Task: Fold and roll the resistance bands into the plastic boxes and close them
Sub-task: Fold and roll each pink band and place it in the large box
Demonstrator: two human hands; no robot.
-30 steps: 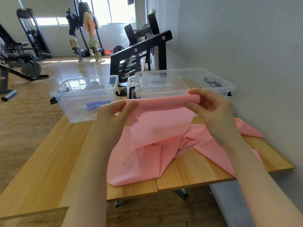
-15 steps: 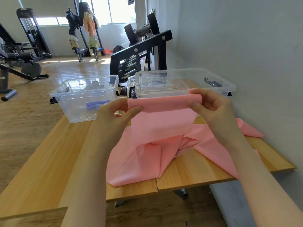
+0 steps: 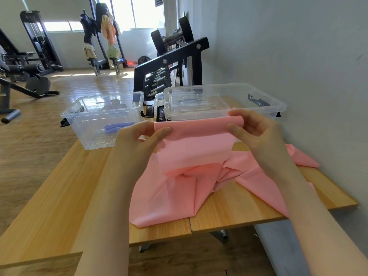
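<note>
Both hands are up over the worktop, and the pink band is stretched between them. The left hand pinches its top left corner, thumb in front; the right hand pinches the top right, where the edge curls over into a first turn. Most of the band lies loose and rumpled on the worktop below, one end hanging off the near edge. So the rolling looks barely begun. Behind, the open box on the left already holds small purple rolls. The box on the right has a lid lying on top, apparently not latched. Left to do, I'd judge: finish this roll, box it, close both.
</note>
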